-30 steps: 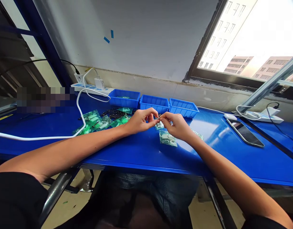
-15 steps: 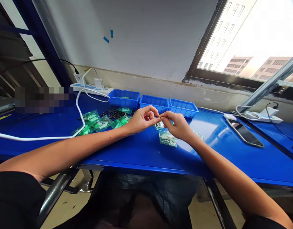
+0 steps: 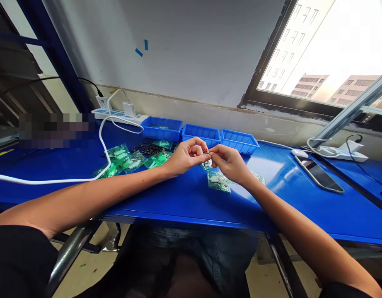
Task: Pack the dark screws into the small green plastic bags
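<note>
My left hand (image 3: 188,156) and my right hand (image 3: 230,161) meet fingertip to fingertip above the blue table. Between them is a tiny part (image 3: 207,152) with a metallic glint, pinched by both hands; its kind is too small to make out. Just below my right hand lies a clear bag of pale pieces (image 3: 218,182). Partly hidden under the fingertips is another small bag (image 3: 206,164). To the left of my left hand are green-tinted bags (image 3: 116,159) and a pile of thin black pieces (image 3: 149,148).
Three blue bins (image 3: 162,128) stand in a row at the back. A white cable (image 3: 54,181) crosses the table's left side from a power strip (image 3: 116,115). On the right are a phone (image 3: 318,173) and a second power strip (image 3: 343,153). The table's front edge (image 3: 191,219) runs before my lap.
Almost nothing differs. My fingertips have shifted very slightly around the tiny part, and both hands still pinch it in the same place.
</note>
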`<state>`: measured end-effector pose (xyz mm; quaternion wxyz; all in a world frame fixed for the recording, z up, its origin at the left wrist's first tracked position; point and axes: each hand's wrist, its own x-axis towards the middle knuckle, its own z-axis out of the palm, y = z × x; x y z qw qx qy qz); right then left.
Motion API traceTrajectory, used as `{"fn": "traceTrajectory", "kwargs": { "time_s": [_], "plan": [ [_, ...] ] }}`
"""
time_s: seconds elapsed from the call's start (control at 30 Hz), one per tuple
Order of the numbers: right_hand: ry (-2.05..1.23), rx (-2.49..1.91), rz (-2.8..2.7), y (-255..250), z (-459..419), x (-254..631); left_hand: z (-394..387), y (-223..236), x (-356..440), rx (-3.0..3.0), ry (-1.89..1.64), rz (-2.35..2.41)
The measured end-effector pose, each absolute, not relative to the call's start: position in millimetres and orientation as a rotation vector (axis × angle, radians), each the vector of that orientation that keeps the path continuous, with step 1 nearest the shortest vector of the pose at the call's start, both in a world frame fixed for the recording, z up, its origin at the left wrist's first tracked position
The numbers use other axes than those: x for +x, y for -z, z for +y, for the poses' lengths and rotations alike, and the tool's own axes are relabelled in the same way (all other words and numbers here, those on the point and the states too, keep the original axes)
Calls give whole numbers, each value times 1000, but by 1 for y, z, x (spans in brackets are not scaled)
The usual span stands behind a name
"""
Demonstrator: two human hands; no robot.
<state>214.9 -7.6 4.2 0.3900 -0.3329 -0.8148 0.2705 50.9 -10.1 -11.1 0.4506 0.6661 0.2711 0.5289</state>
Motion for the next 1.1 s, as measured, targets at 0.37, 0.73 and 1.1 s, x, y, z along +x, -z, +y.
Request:
{"fn": "traceTrajectory", "kwargs": {
  "time_s": [0.37, 0.73, 1.1],
  "plan": [
    [-978, -834, -2013, -5, -6, 216, -9, 11, 52, 1572, -1281, 689],
    [-884, -966, -2047, -5, -5, 216, -2, 16, 50, 1600, -1221, 630],
    [-921, -993, -2027, -8, -5, 215, -3, 16, 50, 1623, -1152, 625]
  ]
}}
